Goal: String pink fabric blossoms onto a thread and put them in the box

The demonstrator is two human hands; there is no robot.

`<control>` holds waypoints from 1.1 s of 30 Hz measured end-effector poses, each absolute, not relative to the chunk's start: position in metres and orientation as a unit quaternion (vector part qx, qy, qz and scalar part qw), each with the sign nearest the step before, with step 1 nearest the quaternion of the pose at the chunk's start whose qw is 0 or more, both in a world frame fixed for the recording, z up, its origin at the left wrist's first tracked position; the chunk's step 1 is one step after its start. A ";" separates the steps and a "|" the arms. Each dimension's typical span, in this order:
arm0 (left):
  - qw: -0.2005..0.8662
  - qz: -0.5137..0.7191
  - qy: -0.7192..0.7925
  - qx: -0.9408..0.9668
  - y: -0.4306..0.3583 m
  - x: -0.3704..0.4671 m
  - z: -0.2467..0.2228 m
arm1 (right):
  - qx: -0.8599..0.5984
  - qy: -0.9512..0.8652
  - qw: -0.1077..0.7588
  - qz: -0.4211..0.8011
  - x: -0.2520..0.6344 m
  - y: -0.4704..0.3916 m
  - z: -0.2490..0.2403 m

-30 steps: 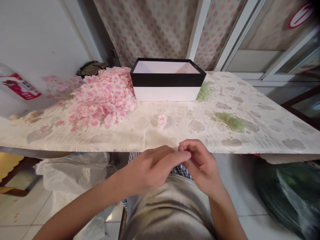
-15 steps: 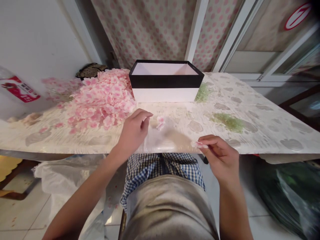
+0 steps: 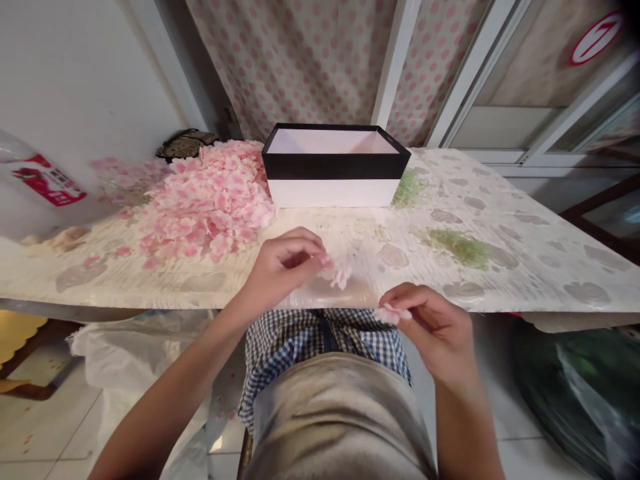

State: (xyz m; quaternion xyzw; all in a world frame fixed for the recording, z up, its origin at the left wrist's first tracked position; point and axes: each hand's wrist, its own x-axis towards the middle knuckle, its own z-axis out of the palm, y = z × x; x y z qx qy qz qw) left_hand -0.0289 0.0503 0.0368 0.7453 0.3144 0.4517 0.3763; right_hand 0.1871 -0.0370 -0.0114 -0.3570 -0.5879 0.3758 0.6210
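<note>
Between the thumb and fingertips of my left hand (image 3: 287, 267) is a pink-and-white artificial flower (image 3: 339, 272), held just above the table's front part. My right hand (image 3: 433, 327) pinches a second flower piece (image 3: 393, 313) at the table's front edge, petals pointing left. The two flower pieces are apart from each other. A large heap of pink artificial flowers (image 3: 215, 200) lies on the table to the left, beyond my left hand. Behind both hands stands an open white box with a black rim (image 3: 335, 180); only its inner walls show.
Green stringy pieces (image 3: 460, 248) lie on the patterned tablecloth (image 3: 540, 267) at the right, with another green clump (image 3: 407, 187) beside the box. A bottle with a red label (image 3: 47, 180) stands far left. White plastic bags (image 3: 135, 360) hang below the table's front edge.
My left hand has moved right and picked up the flower that lay on the table. My right hand has shifted slightly down and left, still pinching its flower.
</note>
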 end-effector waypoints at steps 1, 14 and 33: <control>0.448 0.428 0.300 0.725 0.043 -0.029 0.041 | -0.332 -0.594 0.615 0.399 0.186 -0.041 -0.007; 0.669 0.193 0.242 0.676 0.008 -0.014 0.050 | -0.228 -0.578 0.577 0.530 0.182 -0.049 0.005; 0.523 0.096 0.221 0.818 -0.011 -0.012 0.055 | -0.242 -0.625 0.519 0.531 0.184 -0.048 0.006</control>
